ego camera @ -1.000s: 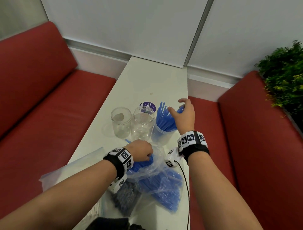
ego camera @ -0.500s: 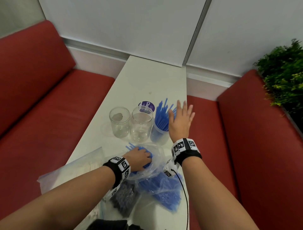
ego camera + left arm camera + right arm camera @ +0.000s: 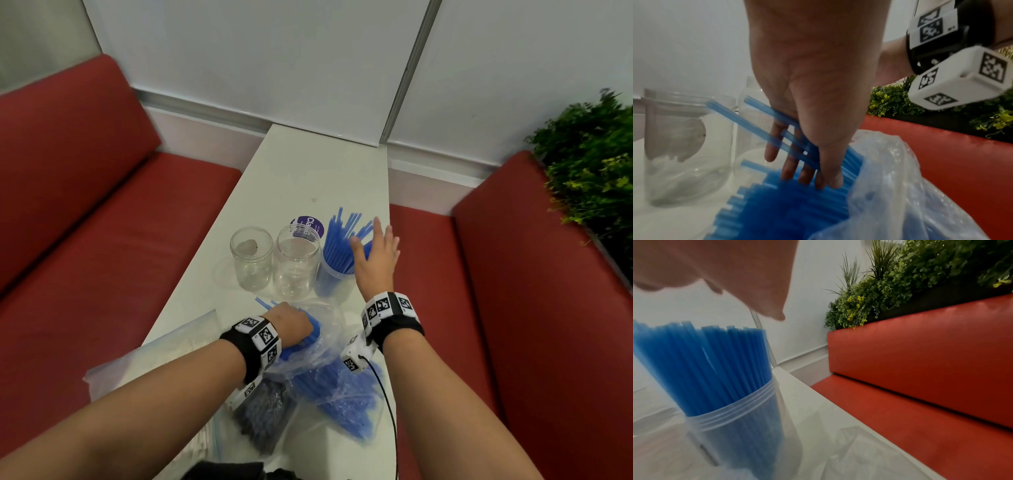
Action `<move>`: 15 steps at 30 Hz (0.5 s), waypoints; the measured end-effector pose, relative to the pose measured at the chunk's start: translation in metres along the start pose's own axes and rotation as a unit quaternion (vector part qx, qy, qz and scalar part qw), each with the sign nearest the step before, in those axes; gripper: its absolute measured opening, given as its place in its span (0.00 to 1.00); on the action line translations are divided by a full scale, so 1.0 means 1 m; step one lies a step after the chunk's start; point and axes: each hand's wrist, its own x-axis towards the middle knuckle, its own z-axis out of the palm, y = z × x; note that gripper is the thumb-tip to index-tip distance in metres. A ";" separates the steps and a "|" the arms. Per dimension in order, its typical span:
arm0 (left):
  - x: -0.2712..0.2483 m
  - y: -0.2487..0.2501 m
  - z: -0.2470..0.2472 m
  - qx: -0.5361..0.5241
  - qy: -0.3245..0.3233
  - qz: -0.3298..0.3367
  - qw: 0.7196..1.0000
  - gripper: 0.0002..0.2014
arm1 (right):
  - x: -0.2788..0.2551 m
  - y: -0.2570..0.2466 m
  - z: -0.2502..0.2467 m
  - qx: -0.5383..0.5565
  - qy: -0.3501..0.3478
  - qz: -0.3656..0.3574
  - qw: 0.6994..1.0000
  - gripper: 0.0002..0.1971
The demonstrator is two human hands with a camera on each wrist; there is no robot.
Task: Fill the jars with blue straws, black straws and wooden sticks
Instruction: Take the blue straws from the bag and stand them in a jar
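Note:
Three clear jars stand in a row on the white table [image 3: 308, 164]. The left jar [image 3: 251, 263] and the middle jar [image 3: 295, 270] hold no straws. The right jar [image 3: 332, 286] [image 3: 735, 421] is packed with upright blue straws [image 3: 340, 240] [image 3: 701, 366]. My right hand [image 3: 375, 255] [image 3: 725, 264] hovers flat over those straw tops, fingers straight, holding nothing. My left hand [image 3: 293, 323] [image 3: 807, 129] reaches into the mouth of a clear bag of blue straws [image 3: 337, 387] [image 3: 900, 194] and grips a few loose straws [image 3: 760, 129].
A bag of black straws [image 3: 263, 414] lies near the front edge, and a zip bag of pale wooden sticks [image 3: 154, 366] lies to its left. A round purple label [image 3: 308, 226] sits behind the middle jar. Red benches [image 3: 479, 308] flank the table, with a plant [image 3: 589, 171] on the right.
My right hand let go of the straw tops in the jar and spread flat above them. My left hand sank deeper into the bag and closed on straws.

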 end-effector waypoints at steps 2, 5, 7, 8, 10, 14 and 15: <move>-0.002 -0.001 -0.005 -0.007 0.002 -0.023 1.000 0.13 | -0.009 -0.006 -0.003 0.040 0.094 -0.047 0.994 0.28; -0.006 -0.002 -0.014 -0.057 -0.019 -0.064 0.996 0.14 | -0.031 -0.012 -0.001 0.042 0.149 -0.155 0.976 0.18; -0.010 -0.003 -0.019 -0.069 -0.018 -0.069 0.995 0.16 | -0.048 -0.018 0.002 0.046 0.069 -0.153 0.985 0.13; -0.013 -0.004 -0.020 -0.069 -0.020 -0.068 0.995 0.17 | -0.055 -0.019 0.005 0.043 -0.009 -0.132 0.990 0.13; -0.017 -0.005 -0.023 -0.076 -0.014 -0.080 0.994 0.18 | -0.069 -0.021 0.013 -0.010 -0.190 -0.086 0.978 0.14; -0.027 -0.007 -0.028 -0.171 0.047 -0.136 0.975 0.16 | -0.090 -0.016 0.030 -0.122 -0.393 -0.038 0.911 0.28; -0.029 -0.009 -0.028 -0.199 0.061 -0.150 0.967 0.16 | -0.094 -0.013 0.034 -0.121 -0.403 -0.026 0.907 0.32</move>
